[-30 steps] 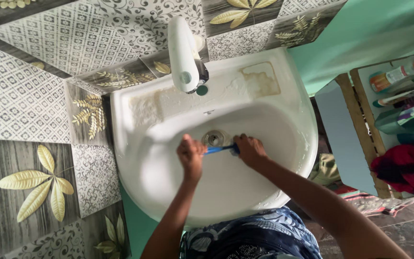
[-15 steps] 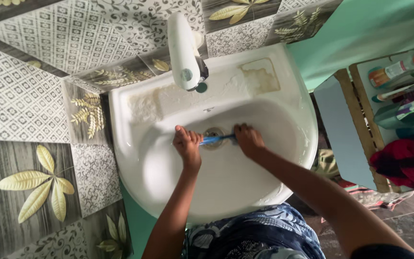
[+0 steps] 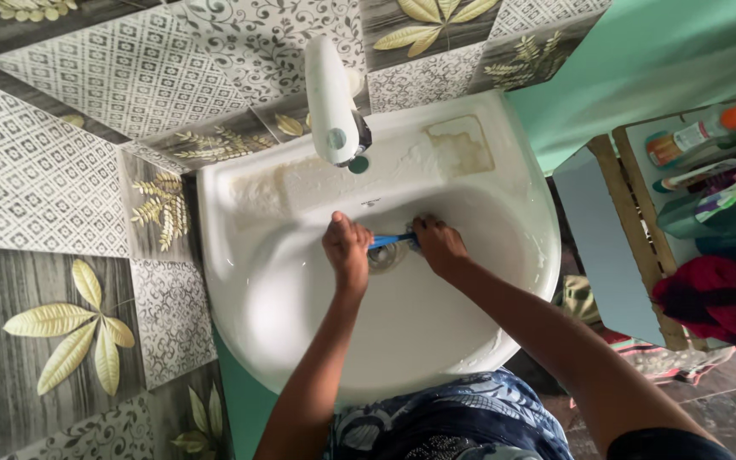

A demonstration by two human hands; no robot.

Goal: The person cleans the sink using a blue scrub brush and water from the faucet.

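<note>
A white wash basin (image 3: 479,332) fills the middle of the head view. Both hands are down in its bowl, over the drain (image 3: 385,257). My left hand (image 3: 347,249) and my right hand (image 3: 438,243) each grip one end of a thin blue object (image 3: 390,240), likely a toothbrush, held level between them. A white tap (image 3: 331,100) juts out above the hands; I see no water stream from it. The blue object's ends are hidden inside the fists.
Patterned grey tiles with leaf prints (image 3: 61,255) cover the wall behind and left of the basin. At the right stands a wooden shelf (image 3: 641,230) with bottles (image 3: 696,132) and red cloth (image 3: 713,294). A teal wall (image 3: 658,51) lies at the upper right.
The two hands have shifted slightly up the bowl, toward the tap, still holding the blue object between them. The view has drifted a little.
</note>
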